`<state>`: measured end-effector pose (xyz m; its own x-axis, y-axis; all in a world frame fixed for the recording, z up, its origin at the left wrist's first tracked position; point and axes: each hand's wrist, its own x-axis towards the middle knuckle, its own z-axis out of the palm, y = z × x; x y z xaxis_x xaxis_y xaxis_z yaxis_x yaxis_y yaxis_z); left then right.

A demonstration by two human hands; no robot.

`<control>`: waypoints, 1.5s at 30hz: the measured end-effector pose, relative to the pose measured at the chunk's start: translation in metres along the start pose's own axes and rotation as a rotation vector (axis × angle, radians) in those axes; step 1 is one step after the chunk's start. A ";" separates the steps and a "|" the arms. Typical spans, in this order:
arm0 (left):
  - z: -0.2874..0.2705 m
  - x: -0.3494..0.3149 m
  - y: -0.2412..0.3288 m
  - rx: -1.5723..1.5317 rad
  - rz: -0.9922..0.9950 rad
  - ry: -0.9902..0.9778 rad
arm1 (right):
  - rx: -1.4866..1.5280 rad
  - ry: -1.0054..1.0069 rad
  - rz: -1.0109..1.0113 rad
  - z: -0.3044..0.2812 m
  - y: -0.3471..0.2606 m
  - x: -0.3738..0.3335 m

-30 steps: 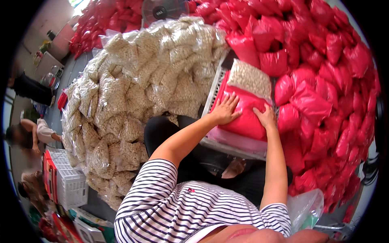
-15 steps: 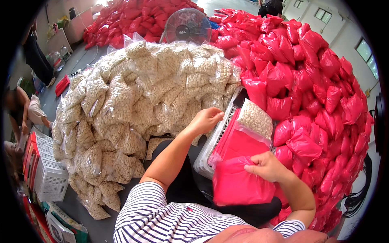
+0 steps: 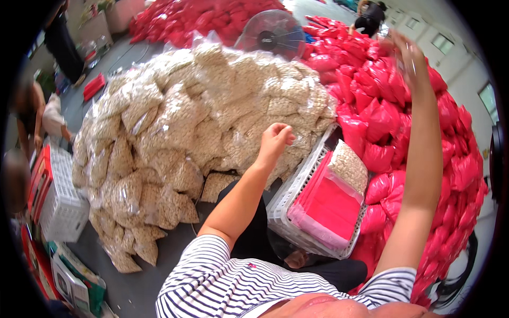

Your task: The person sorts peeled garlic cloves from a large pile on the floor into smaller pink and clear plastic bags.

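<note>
Right hand point(image 3: 407, 55) is now rising, left hand point(image 3: 277, 139) hovering apart—grips seeming unclear. Red film stack point(image 3: 334, 209) is lying newly uncovered—apparently accessible.

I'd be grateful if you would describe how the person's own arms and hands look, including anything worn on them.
The left sleeve and right sleeve are short, white with thin dark stripes. Both forearms are bare. The left hand wears no glove, and no watch shows on its wrist. The right hand is blurred, so small items such as rings cannot be ruled out.
</note>
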<state>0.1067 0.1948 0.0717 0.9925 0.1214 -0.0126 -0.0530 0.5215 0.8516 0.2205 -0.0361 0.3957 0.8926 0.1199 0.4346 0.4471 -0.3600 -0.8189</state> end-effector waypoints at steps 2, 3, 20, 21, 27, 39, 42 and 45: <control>-0.018 -0.003 0.019 0.047 -0.013 -0.143 | -0.078 -0.113 0.052 0.052 -0.006 -0.089; -0.027 -0.005 0.024 0.066 -0.030 -0.228 | -0.237 -0.265 0.188 0.048 -0.001 -0.128; -0.330 0.061 0.001 2.084 0.009 0.397 | -0.057 -0.034 0.836 0.020 0.151 -0.495; -0.340 0.072 -0.004 2.113 0.056 0.401 | -0.040 -0.022 0.821 0.019 0.153 -0.499; -0.300 0.084 0.034 2.377 0.694 0.559 | -0.082 0.022 0.807 0.010 0.150 -0.533; 0.015 -0.108 0.051 1.123 0.525 -0.311 | 0.583 0.174 1.037 -0.004 0.179 -0.495; 0.048 -0.166 -0.050 1.073 0.760 -0.754 | 0.683 0.238 1.037 -0.009 0.186 -0.476; 0.061 -0.192 -0.109 1.227 0.473 -1.184 | 0.312 0.315 0.994 -0.019 0.238 -0.498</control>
<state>-0.0716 0.0635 0.0134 0.4877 -0.8485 0.2052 -0.7782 -0.3160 0.5428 -0.1185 -0.1986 -0.0082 0.8284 -0.3539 -0.4343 -0.4315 0.0912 -0.8975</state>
